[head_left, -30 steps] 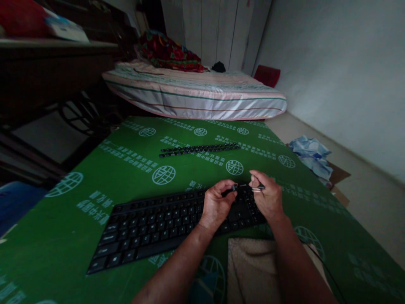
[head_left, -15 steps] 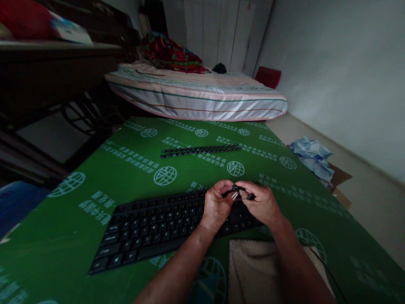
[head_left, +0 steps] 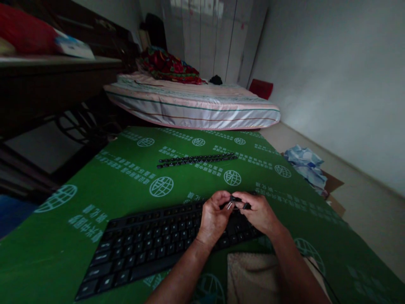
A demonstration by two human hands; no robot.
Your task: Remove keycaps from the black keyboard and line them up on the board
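Observation:
My left hand (head_left: 213, 217) is closed in a pinch on a small black piece (head_left: 234, 198), which looks like a keycap. Fingers of my right hand (head_left: 257, 211) meet it from the other side. Also in my right hand is a small tool with thin metal wires and a black end (head_left: 247, 206), like a keycap puller; fingers hide part of it. Both hands are above the right part of a black keyboard (head_left: 152, 242). Farther back, two lines of small black keycaps (head_left: 198, 160) lie on the green table (head_left: 120, 190).
A folded tan cloth (head_left: 249, 274) lies at the near edge, beneath my right forearm, with a thin black cable (head_left: 325, 280) beside it. Behind the table stands a bed (head_left: 202, 112). Crumpled blue-white cloth (head_left: 305, 164) is on the right, off the table.
The view has tilted slightly upward, so the table and bed appear lower. Both hands keep their pinch over the keyboard, with little visible finger movement.

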